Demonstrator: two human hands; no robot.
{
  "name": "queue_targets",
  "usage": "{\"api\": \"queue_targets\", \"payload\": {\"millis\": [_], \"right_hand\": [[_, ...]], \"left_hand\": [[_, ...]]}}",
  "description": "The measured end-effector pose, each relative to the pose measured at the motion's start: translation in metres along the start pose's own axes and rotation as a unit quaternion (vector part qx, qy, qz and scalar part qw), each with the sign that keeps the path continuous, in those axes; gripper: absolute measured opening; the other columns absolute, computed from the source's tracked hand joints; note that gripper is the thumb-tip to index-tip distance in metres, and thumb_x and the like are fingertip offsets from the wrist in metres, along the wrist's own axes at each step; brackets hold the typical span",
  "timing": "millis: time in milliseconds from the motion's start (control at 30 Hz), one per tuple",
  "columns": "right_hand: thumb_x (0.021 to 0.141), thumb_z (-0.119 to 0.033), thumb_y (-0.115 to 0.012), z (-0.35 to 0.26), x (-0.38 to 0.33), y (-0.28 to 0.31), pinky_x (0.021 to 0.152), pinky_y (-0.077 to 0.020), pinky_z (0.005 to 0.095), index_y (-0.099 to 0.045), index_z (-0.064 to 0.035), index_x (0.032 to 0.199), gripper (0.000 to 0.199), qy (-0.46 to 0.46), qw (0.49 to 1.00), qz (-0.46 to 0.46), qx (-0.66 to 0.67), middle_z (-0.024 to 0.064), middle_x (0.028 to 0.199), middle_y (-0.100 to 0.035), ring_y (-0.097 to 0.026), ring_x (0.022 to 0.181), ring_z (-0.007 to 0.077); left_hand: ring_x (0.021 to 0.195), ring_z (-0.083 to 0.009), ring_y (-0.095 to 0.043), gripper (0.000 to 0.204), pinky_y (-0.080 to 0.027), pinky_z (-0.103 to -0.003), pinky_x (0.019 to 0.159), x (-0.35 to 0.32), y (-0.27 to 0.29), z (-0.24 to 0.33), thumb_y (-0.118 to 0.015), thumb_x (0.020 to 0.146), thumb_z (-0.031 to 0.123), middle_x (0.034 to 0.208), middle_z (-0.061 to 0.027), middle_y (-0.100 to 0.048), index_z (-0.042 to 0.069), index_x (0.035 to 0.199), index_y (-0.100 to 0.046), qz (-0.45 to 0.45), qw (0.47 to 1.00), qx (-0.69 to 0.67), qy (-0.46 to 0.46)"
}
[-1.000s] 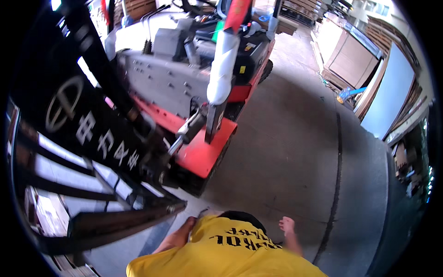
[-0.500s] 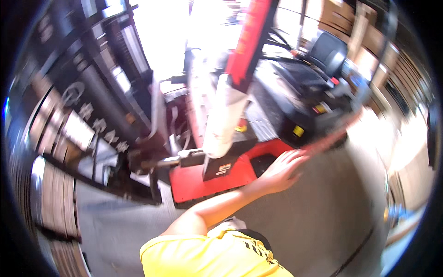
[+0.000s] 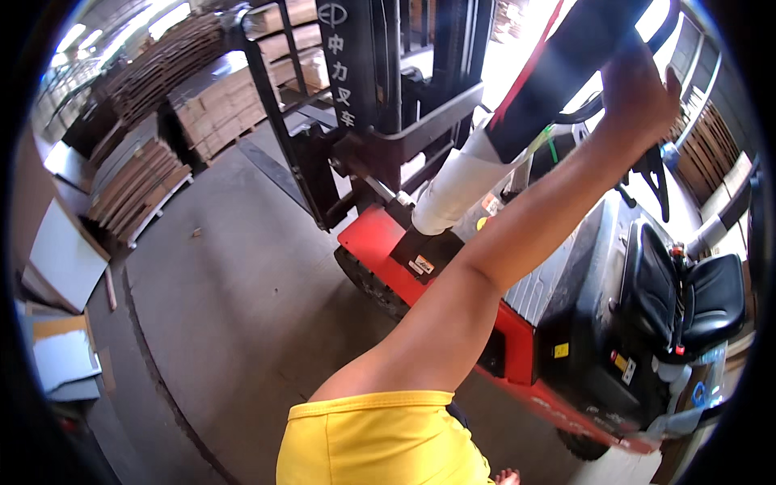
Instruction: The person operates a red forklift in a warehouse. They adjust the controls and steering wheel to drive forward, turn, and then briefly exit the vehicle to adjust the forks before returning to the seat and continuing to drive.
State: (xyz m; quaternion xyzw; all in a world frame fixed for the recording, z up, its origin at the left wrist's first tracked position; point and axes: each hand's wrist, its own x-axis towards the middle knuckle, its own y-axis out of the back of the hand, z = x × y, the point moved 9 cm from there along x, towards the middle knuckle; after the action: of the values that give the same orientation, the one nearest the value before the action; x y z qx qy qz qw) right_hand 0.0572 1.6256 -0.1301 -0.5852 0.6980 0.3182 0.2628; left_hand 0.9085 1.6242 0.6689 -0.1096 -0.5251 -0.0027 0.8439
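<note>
My left arm reaches from the yellow sleeve (image 3: 372,412) across the front of a red and black forklift (image 3: 376,234). At its end, my left hand (image 3: 638,97) is closed around the forklift's thick black front post (image 3: 550,89), high up; part of the grip is hidden. White wrapping (image 3: 453,198) covers the lower part of that post. Only the fingers of my right hand (image 3: 507,478) show, at the lower edge; they look apart, with nothing visible in them.
Left of the post rise the black mast (image 3: 364,73) and a fork (image 3: 275,174) near the floor. A black seat (image 3: 655,283) and steering wheel (image 3: 653,174) lie to the right. Stacked flat boards (image 3: 141,182) and leaning white panels (image 3: 65,250) stand at the left.
My left hand has risen from beside the red bodywork to the front post and closed on it. The view has swung left, and my right fingers have come into sight.
</note>
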Motion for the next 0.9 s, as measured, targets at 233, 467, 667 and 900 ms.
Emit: {"api": "queue_targets", "payload": {"millis": [233, 467, 667, 900], "right_hand": [[0.106, -0.019, -0.054, -0.318, 0.004, -0.081, 0.078, -0.0564, 0.0335, -0.072, 0.0009, 0.123, 0.032, 0.501, 0.849, 0.151, -0.066, 0.0094, 0.108, -0.074, -0.068, 0.089, 0.0196], [0.100, 0.001, -0.055, -0.514, -0.152, -0.255, 0.082, -0.0601, 0.0288, -0.070, -0.0006, 0.105, 0.015, 0.721, 0.690, -0.063, 0.012, 0.0094, 0.103, -0.072, -0.071, 0.091, 0.0164], [0.090, 0.007, -0.061, -0.585, -0.213, -0.367, 0.073, -0.0545, 0.0271, -0.070, 0.0005, 0.096, 0.013, 0.774, 0.600, -0.203, 0.005, 0.0099, 0.085, -0.071, -0.068, 0.077, 0.0148], [0.088, -0.007, -0.065, -0.653, -0.237, -0.532, 0.088, -0.0542, 0.0413, -0.074, -0.0084, 0.096, 0.012, 0.791, 0.559, -0.179, -0.172, 0.0121, 0.101, -0.073, -0.068, 0.098, 0.0324]], "left_hand": [[0.095, -0.0433, -0.073, 0.047, -0.056, -0.056, 0.083, 0.058, -0.020, -0.046, -0.069, 0.092, 0.033, 0.105, -0.0250, -0.075, 0.007, 0.131, -0.061, -0.049, 0.990, -0.002, 0.129], [0.062, -0.0102, -0.067, 0.035, -0.049, -0.028, 0.055, 0.109, 0.010, -0.046, -0.073, 0.097, 0.037, 0.081, -0.0086, -0.076, 0.003, 0.107, -0.069, -0.034, 0.985, -0.060, 0.160], [0.051, -0.0080, -0.041, 0.032, -0.035, -0.030, 0.051, 0.107, 0.013, 0.001, -0.080, 0.090, 0.038, 0.063, 0.0066, -0.048, 0.015, 0.083, -0.059, 0.013, 0.995, 0.014, 0.094], [0.057, -0.0064, -0.043, 0.031, -0.036, -0.027, 0.059, 0.127, 0.044, -0.010, -0.079, 0.093, 0.032, 0.066, 0.0063, -0.051, 0.017, 0.075, -0.058, 0.036, 0.987, -0.003, 0.154]]}}
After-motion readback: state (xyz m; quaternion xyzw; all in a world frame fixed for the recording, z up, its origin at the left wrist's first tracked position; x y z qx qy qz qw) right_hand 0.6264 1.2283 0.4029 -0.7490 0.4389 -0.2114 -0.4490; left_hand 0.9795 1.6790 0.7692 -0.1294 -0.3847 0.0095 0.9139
